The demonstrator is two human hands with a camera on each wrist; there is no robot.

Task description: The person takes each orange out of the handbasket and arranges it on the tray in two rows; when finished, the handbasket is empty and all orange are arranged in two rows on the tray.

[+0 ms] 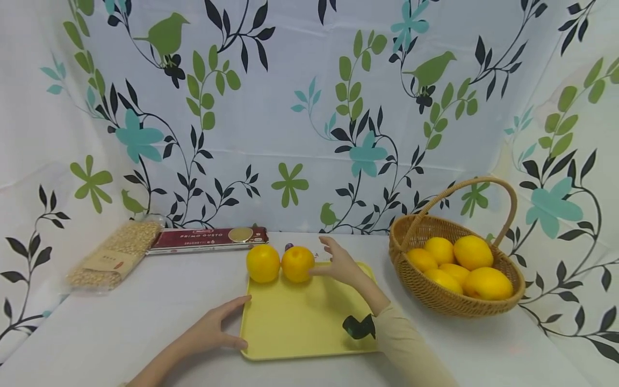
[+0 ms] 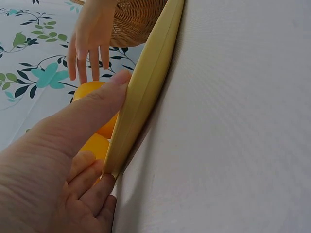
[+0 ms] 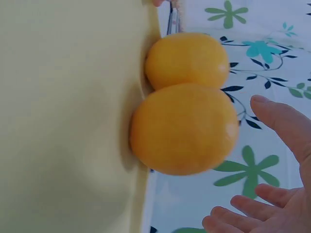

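Observation:
Two round yellow-orange oranges, a left one and a right one, sit side by side at the back left of a yellow tray. Spread beside the tray's left edge, my left hand touches the rim with thumb and fingertips; the left wrist view shows its thumb along the tray's side. My right hand is above the back of the tray, just right of the right orange, fingers apart. In the right wrist view a gap shows between that hand and the orange.
A wicker basket of several yellow fruits stands on the right. At the back left lie a red spaghetti pack and a clear bag of beige grains or beans. A patterned cloth hangs behind the white table.

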